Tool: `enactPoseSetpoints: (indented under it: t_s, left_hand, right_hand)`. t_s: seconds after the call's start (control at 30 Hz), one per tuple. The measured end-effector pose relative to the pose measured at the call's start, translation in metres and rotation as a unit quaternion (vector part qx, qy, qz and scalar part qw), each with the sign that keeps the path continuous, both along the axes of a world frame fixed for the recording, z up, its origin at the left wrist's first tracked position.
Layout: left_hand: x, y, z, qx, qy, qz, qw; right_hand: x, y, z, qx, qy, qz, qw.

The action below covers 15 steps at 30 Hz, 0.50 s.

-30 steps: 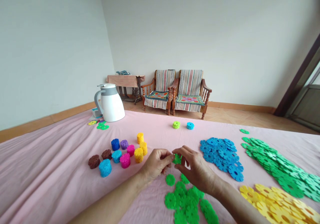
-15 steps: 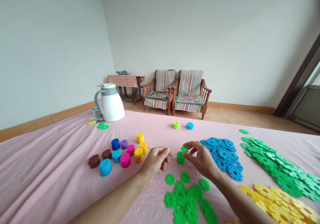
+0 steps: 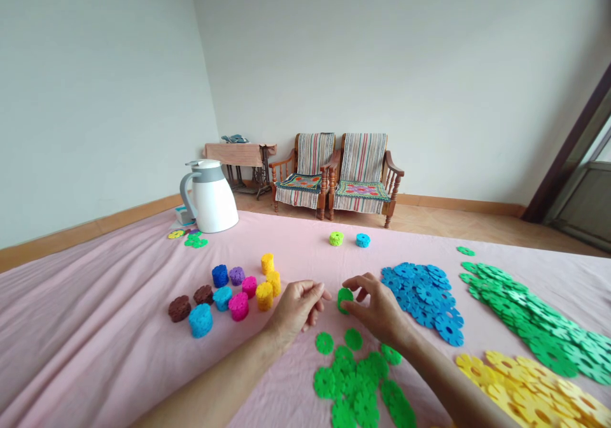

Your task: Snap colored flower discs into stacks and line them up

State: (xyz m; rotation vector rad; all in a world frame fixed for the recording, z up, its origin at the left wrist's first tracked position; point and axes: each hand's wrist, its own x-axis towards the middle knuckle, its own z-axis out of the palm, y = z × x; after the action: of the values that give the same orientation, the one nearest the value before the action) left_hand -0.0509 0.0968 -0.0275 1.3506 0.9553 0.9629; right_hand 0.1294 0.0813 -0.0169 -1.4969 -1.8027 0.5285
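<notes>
My right hand (image 3: 375,304) is at a short stack of green flower-shaped plastic discs (image 3: 344,302), its thumb and index finger closed about the stack's right side. To the left of the stack, my left hand (image 3: 300,302) hangs with its fingers curled in and the thumb against them. Whatever it may hold is hidden. Just in front of both hands lies a loose heap of green discs (image 3: 353,380), a few of them apart from the rest. Finished-looking stacks in yellow (image 3: 264,295), pink (image 3: 238,306) and light blue (image 3: 200,320) stand left of my left hand.
Blue discs (image 3: 420,297), yellow discs (image 3: 529,386) and darker green discs (image 3: 539,320) spread at the right on the pink cloth (image 3: 143,351). Lime (image 3: 336,239) and blue (image 3: 363,241) stacks stand farther back. A white jug (image 3: 214,202) stands back left; two armchairs (image 3: 365,173) are beyond.
The green disc in my right hand has come down from above onto the green stack. My right hand has shifted slightly left; my left hand has stayed in place.
</notes>
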Motion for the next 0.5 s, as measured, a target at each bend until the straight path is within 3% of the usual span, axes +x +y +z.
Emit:
enactPoseSetpoints:
  t_s: [0.17, 0.27, 0.37, 0.5]
  left_hand:
    - [0.0, 0.001, -0.001, 0.002, 0.002, 0.002, 1.0]
    - [0.0, 0.001, -0.002, 0.002, 0.004, 0.002, 1.0]
    - [0.0, 0.001, -0.001, 0.001, 0.005, 0.004, 1.0]
    - [0.0, -0.001, 0.0, 0.006, 0.012, 0.004, 1.0]
  right_hand:
    - [0.01, -0.005, 0.023, 0.01, -0.026, 0.023, 0.999]
    - [0.016, -0.013, 0.035, -0.048, -0.083, 0.112, 0.989]
    - [0.018, -0.021, 0.035, -0.075, -0.15, 0.169, 0.971]
    - [0.015, -0.029, 0.027, -0.062, -0.217, 0.17, 0.959]
